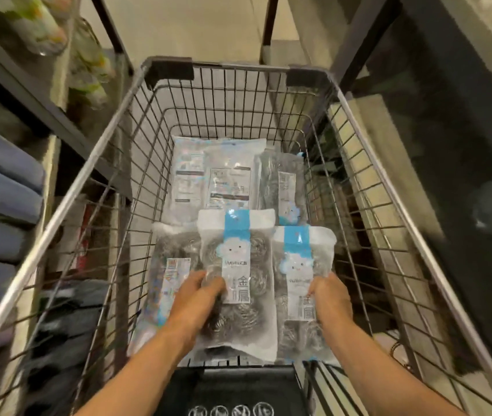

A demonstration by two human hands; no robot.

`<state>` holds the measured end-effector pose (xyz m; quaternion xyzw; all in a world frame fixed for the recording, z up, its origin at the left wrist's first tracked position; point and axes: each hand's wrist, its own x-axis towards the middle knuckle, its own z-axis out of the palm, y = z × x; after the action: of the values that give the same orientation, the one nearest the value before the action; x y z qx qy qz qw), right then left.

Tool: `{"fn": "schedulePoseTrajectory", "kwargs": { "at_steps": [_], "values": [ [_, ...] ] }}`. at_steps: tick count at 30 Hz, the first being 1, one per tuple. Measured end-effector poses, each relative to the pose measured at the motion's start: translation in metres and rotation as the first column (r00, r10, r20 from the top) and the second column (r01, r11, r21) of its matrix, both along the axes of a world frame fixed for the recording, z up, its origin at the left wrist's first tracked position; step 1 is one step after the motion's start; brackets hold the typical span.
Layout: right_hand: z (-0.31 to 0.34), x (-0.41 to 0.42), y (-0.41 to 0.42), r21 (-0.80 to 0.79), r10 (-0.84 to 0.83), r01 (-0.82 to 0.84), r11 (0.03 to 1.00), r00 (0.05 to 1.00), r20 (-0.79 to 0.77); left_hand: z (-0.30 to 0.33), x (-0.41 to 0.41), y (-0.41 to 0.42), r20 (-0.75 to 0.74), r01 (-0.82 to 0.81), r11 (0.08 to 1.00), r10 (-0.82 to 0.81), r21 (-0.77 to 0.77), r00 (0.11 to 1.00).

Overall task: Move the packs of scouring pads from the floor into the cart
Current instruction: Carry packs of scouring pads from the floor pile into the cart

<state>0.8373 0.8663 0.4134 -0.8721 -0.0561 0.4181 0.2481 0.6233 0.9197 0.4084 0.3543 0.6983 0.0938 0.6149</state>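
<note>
Both hands reach into the grey wire shopping cart (136,94): the left hand (196,295) grips the middle clear plastic pack of steel scouring pads (238,283), the right hand (330,298) grips its neighbour (297,283) at three o'clock. Slippery film (overlapping packs lie beneath) could let either slide askew once let go, or snag in the mesh.

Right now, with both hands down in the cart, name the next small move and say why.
Probably let go and draw both hands out. The left hand grips the middle pack and the right hand grips the right pack; both packs already lie inside the cart on other packs.
</note>
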Motion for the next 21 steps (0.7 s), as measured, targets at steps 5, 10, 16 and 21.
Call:
{"fn": "schedulePoseTrajectory", "kwargs": {
  "at_steps": [5,10,16,21],
  "values": [
    [-0.013,-0.012,-0.004,-0.075,0.081,-0.069,0.995,0.982,0.172,0.009,0.018,-0.005,-0.175,0.204,0.974,-0.185,0.096,0.967],
    [-0.023,-0.019,-0.012,-0.108,0.155,-0.132,0.985,0.958,0.242,0.002,0.023,-0.015,-0.41,0.371,0.92,-0.292,0.128,0.864],
    [-0.021,-0.025,-0.013,-0.168,0.213,-0.171,0.971,0.938,0.273,0.0,0.015,-0.014,-0.346,0.277,0.947,-0.208,0.162,0.915],
    [-0.013,-0.029,-0.019,-0.125,0.221,-0.193,0.973,0.938,0.268,0.006,0.007,-0.02,-0.275,0.223,0.954,-0.164,0.2,0.947]
  ]
}}
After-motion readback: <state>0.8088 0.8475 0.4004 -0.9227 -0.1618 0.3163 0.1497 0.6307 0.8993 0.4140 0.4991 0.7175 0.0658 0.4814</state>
